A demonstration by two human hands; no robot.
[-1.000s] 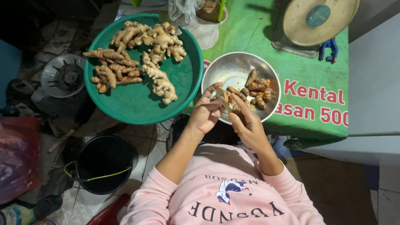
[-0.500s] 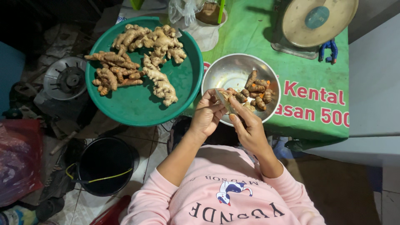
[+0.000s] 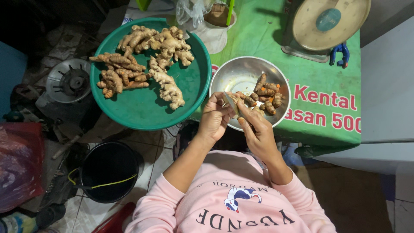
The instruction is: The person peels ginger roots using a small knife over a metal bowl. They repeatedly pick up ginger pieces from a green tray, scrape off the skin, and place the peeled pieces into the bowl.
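Over near rim of steel bowl (image 3: 241, 73), gripping one small root piece (image 3: 236, 97) w/ left hand (image 3: 214, 121), fingers clamped on it. Pressing thin blade (image 3: 230, 103) against it w/ right hand (image 3: 258, 131), closed on blade. Peeled roots (image 3: 265, 92) lying in bowl; ginger (image 3: 144, 60) piling on green tray (image 3: 146, 112) beside.

green tray of ginger roots (image 3: 146, 108), table's left edge | weighing scale (image 3: 330, 23), far right corner | blue clip (image 3: 340, 52) beside scale | black bucket (image 3: 108, 170), floor | gas burner (image 3: 69, 81), floor left | red bag (image 3: 17, 166), far left
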